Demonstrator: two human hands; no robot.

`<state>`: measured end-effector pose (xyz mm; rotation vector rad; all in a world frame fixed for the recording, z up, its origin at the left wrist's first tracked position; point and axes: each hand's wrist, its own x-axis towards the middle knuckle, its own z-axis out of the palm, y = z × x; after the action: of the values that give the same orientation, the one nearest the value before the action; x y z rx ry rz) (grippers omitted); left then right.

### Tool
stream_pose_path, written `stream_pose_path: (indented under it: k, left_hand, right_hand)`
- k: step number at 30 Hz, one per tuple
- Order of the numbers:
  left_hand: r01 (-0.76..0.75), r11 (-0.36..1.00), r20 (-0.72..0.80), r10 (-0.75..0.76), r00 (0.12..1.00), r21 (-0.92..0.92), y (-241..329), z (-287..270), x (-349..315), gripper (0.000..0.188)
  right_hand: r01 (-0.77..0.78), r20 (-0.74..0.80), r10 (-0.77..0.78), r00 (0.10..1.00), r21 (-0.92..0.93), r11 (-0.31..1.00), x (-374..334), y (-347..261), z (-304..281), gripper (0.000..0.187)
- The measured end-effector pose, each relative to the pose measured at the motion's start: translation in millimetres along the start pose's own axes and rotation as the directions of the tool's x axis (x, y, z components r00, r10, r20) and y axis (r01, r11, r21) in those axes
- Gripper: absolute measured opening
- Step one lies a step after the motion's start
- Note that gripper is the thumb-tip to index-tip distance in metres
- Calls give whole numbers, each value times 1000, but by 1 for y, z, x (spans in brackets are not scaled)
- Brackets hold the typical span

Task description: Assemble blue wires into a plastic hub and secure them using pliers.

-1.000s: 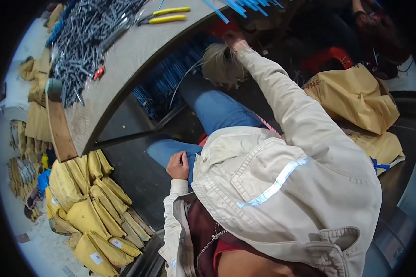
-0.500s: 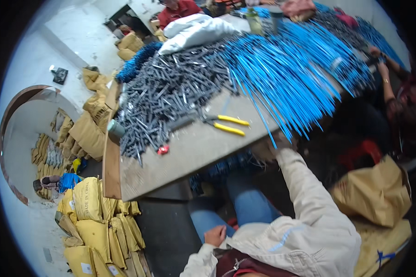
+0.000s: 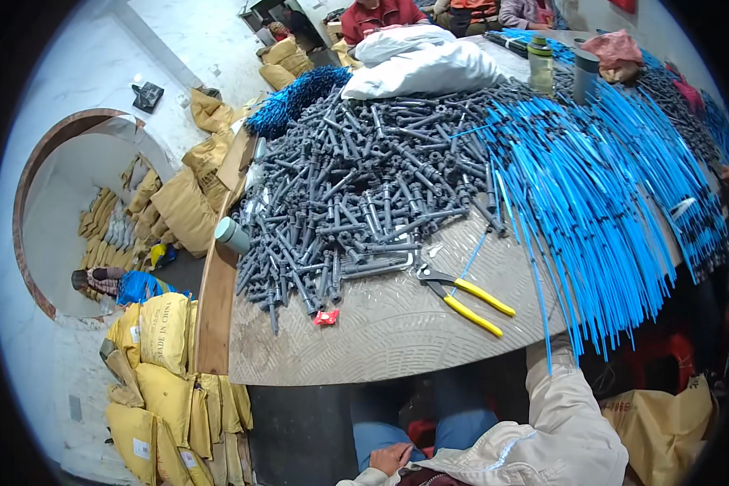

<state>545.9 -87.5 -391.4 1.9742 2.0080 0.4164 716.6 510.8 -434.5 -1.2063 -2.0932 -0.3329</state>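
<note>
Right sleeve [image 3: 563,389] reaches up under the near table edge [image 3: 380,364] among the overhanging blue tubes [image 3: 615,243]; the right hand itself is hidden there, so whether it is closed on anything cannot be told. Left hand [image 3: 390,458] rests on the lap, fingers loosely curled, holding nothing visible. Judgement: the tubes look light, thin, springy and slick, best gathered as a bunch near the hanging ends; they lie just above and beside the sleeve, with yellow-handled pliers [image 3: 465,296] near on the tabletop.

The tubes [image 3: 607,202] are bright blue, the fittings [image 3: 356,194] dark grey, the pliers [image 3: 469,296] have yellow handles, the sacks [image 3: 166,364] are yellow.
</note>
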Motion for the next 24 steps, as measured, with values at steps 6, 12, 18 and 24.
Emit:
stream_pose_path:
  k: [6, 12, 18, 24]
  left_hand:
    - [46, 999, 113, -48, 992, 24, 0, -6, 7, 12]
    - [-37, 999, 29, 36, 999, 29, -6, 1, 7, 15]
    - [-54, 998, 10, 54, 998, 25, -7, 1, 6, 14]
    - [-71, 997, 110, 73, 991, -22, 0, -7, 18, 13]
  right_hand:
    - [76, -27, -76, 997, 14, 997, -24, -23, 38, 23]
    - [135, -56, -134, 989, 5, 991, -60, -39, 56, 22]
    - [204, -102, -204, 974, -20, 979, -86, -57, 55, 22]
    - [217, -45, -223, 974, -110, 970, -72, -47, -24, 21]
